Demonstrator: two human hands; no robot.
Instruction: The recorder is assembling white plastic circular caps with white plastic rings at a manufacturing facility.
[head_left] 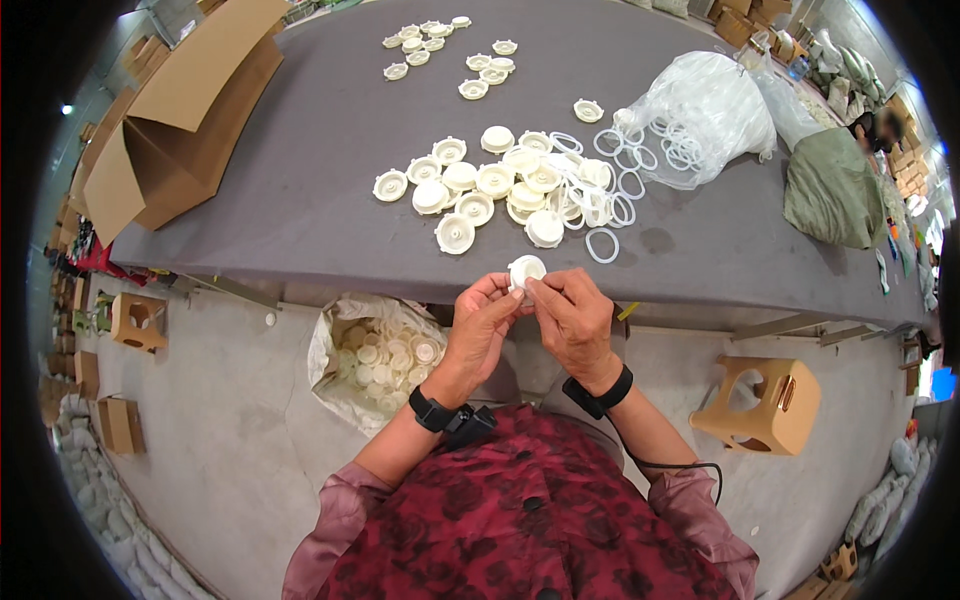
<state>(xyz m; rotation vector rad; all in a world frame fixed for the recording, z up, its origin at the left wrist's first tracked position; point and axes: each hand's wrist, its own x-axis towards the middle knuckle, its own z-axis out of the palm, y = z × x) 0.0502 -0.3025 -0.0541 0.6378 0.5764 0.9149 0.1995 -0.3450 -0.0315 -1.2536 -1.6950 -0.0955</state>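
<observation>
Cap (pixel 527 269), white, held up at the bench's (pixel 320 215) near edge. Broad face tipped upward; outline round, so long axis indeterminate. Left hand (pixel 483 318) and right hand (pixel 575 320): fingers (pixel 545 295) of both pinching its rim.

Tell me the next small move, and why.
Probably the left hand should steady the white cap while the right hand presses around its rim: both hands have fingertips on it, and whether anything is seated inside is hard to tell.

Dk gray tbl (pixel 330 130), pale flr (pixel 235 385), tan stool (pixel 768 405) R, brt lt (pixel 67 109) far L.
</observation>
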